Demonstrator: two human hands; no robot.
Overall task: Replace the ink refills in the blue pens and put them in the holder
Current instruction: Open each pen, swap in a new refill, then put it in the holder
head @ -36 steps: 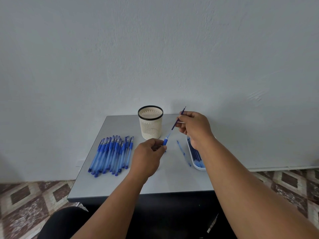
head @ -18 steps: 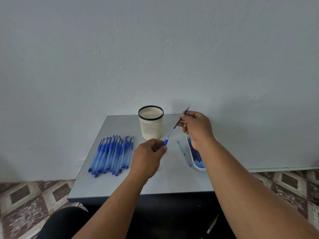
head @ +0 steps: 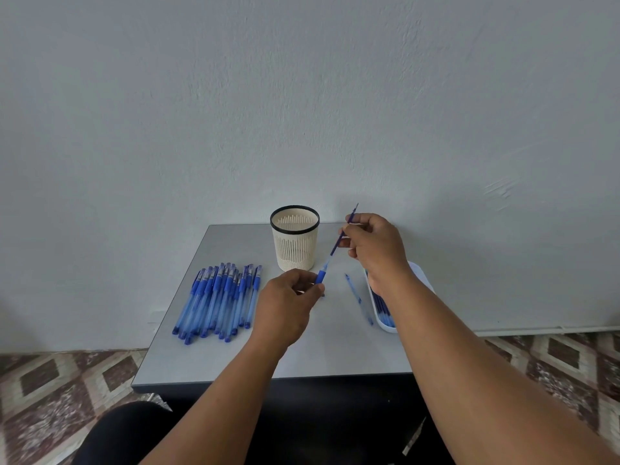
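A person's left hand (head: 290, 302) pinches a blue pen (head: 321, 276) by its grip while the right hand (head: 374, 245) grips the refill (head: 337, 243) running up toward one o'clock. Pulling or feeding it straight along the barrel should avoid bending. The holder (head: 295, 237) stands at twelve o'clock, spare pens (head: 218, 298) at nine, a tray (head: 385, 325) at three; bare table (head: 322, 344) lies between.

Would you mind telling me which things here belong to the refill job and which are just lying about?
Part of the job:
pen in the left hand
refill in the right hand
row of blue pens
holder
white tray of refills
loose refill

Just there:
grey table
patterned floor
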